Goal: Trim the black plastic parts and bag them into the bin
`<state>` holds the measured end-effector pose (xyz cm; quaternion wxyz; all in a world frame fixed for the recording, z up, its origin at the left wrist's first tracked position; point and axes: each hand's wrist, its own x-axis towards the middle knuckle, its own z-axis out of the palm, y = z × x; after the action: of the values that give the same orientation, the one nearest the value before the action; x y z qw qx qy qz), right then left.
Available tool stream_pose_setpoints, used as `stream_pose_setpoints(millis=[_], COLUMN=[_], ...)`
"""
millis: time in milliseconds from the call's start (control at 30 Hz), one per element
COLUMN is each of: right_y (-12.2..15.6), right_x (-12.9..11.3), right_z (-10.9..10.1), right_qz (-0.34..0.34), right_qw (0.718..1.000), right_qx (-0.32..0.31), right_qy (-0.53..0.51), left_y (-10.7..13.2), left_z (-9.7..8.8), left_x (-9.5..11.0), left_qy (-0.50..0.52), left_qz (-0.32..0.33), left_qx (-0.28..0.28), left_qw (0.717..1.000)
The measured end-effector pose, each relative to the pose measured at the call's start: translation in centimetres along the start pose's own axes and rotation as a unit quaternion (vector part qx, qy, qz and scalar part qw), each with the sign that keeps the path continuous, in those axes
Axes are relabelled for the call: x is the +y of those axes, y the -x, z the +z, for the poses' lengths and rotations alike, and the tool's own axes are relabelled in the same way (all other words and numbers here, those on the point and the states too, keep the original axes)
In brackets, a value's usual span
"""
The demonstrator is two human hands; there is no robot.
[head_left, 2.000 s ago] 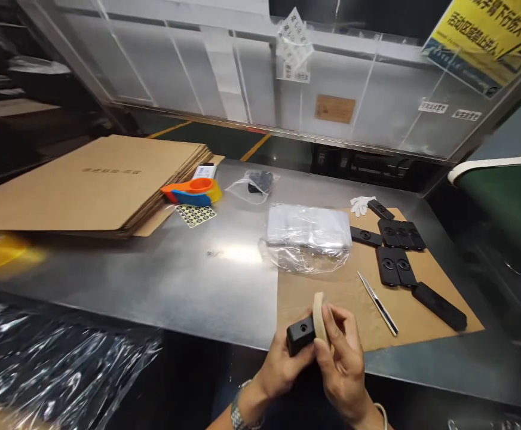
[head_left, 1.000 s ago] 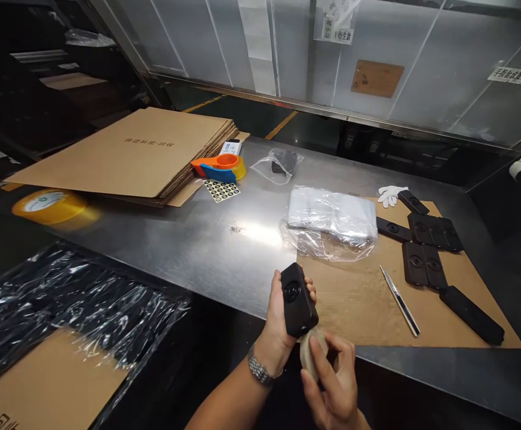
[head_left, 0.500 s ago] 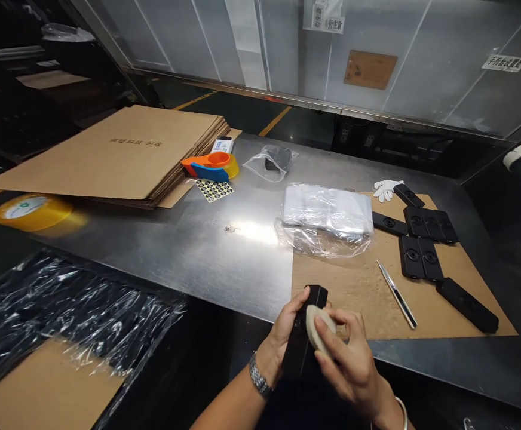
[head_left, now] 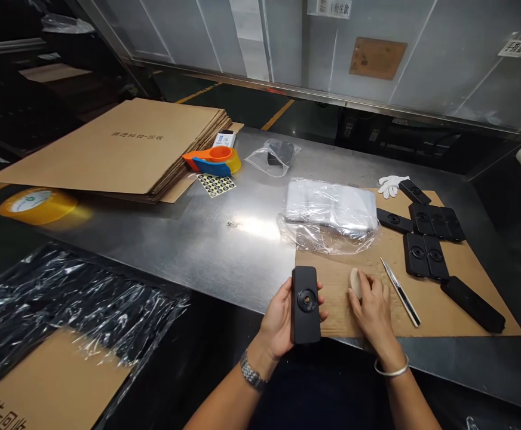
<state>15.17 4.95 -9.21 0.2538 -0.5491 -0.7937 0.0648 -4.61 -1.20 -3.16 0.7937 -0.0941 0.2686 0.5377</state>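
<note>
In the head view, my left hand (head_left: 276, 319) is wrapped round a black rectangular casing (head_left: 305, 331), its face with a round recess turned up toward me. My right hand (head_left: 374, 307) grips a beige round pad (head_left: 354, 283) low over the cardboard sheet (head_left: 336, 319); whether the pad touches the sheet I cannot tell. Just right of that hand lies a slim white-and-black knife (head_left: 401, 292). Several similar black casings (head_left: 417, 254) rest farther right, and a longer black piece (head_left: 473, 304) lies near the sheet's right corner.
A clear bag of white packaging (head_left: 330, 206) lies behind my hands. Beyond it are a white glove (head_left: 391, 184) and a small zip bag (head_left: 276, 155). To the left are a tape dispenser (head_left: 213, 160), a sticker sheet (head_left: 216, 186), stacked cardboard (head_left: 121, 149) and a tape roll (head_left: 36, 206).
My right hand has moved the beige pad off the casing, rightward to just over the cardboard. My left hand has turned the casing so its recessed face shows.
</note>
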Motion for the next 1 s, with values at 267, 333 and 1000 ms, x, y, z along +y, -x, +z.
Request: stream_pose_setpoints(millis=[267, 333, 1000], right_y=[2.3, 2.7, 1.9], right_x=[-6.8, -7.5, -6.2], right_z=[-3.4, -3.2, -5.0], right_qz=[0.008, 0.062, 0.065], right_qw=[0.920, 0.890, 0.902], right_qx=[-0.204, -0.221, -0.024], right_qy=[-0.334, -0.394, -0.427], left_y=[-0.2, 0.2, 1.8], left_z=[0.2, 0.3, -0.1], left_x=[-1.6, -1.9, -2.6], left_qy=[-0.076, -0.101, -0.189], left_qz=[0.164, 0.179, 0.029], left_qx=[0.043, 0.048, -0.050], left_qw=[0.983, 0.977, 0.980])
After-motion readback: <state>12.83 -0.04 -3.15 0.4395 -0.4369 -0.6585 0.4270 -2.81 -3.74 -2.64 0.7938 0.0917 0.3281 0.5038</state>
